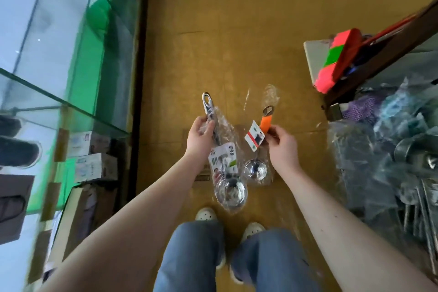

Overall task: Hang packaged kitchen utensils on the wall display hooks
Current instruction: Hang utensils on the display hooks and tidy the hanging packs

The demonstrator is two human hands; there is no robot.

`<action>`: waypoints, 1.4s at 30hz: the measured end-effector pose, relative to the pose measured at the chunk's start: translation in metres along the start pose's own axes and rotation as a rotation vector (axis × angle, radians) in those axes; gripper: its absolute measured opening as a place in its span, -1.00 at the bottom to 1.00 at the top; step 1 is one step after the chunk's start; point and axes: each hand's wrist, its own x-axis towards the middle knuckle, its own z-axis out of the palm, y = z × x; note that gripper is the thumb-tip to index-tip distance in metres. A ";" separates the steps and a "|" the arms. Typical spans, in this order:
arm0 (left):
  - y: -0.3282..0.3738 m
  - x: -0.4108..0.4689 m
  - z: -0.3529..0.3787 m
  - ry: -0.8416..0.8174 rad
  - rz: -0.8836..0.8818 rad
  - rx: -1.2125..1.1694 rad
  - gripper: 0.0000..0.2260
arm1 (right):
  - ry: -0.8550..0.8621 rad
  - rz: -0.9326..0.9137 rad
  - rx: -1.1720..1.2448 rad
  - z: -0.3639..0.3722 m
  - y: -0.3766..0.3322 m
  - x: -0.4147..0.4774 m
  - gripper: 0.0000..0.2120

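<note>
Left hand (200,136): fingers curled round the metal handle of the larger ladle, gripping it through its clear plastic wrap.
Right hand (283,147): thumb and fingers pinch the orange handle of the smaller ladle.
Larger ladle (222,154): held above the floor, in front of the person. Its long axis runs away from the body. The slotted handle end points forward and a little left, and the steel bowl hangs back over the feet. A printed card sits mid-handle.
Smaller ladle (256,169): just right of the larger one and not touching it. The handle end leans forward and right, with the bowl toward the person, so the two ladles spread in a V. A red-and-white card is tied at its handle.
Floor (225,31): yellow-brown, open ahead of the ladles.
Person: blue jeans (196,256), pale perforated shoes (205,214), bare forearms.
Left side: a glass display case (71,78) with green backing and small boxes (94,166) inside, running close along the person's left arm.
Right side: a heap of plastic-wrapped steel utensils (391,149) close beside the right arm. Beyond it lies a pink-and-green bundle (339,61) against a dark wooden frame.
</note>
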 end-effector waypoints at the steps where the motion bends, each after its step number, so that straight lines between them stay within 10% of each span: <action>1: -0.016 0.019 0.004 -0.004 -0.013 0.005 -0.74 | 0.005 0.019 0.016 0.012 0.017 0.013 -0.79; 11: -0.163 0.200 0.072 -0.058 -0.049 0.128 -0.83 | 0.093 0.041 -0.040 0.101 0.182 0.148 -0.76; 31: -0.245 0.306 0.138 -0.095 -0.100 0.140 -0.03 | 0.057 0.023 -0.042 0.168 0.289 0.249 -0.71; 42: -0.280 0.280 0.149 -0.008 -0.072 0.492 -0.32 | -0.038 0.035 -0.272 0.167 0.325 0.218 -0.48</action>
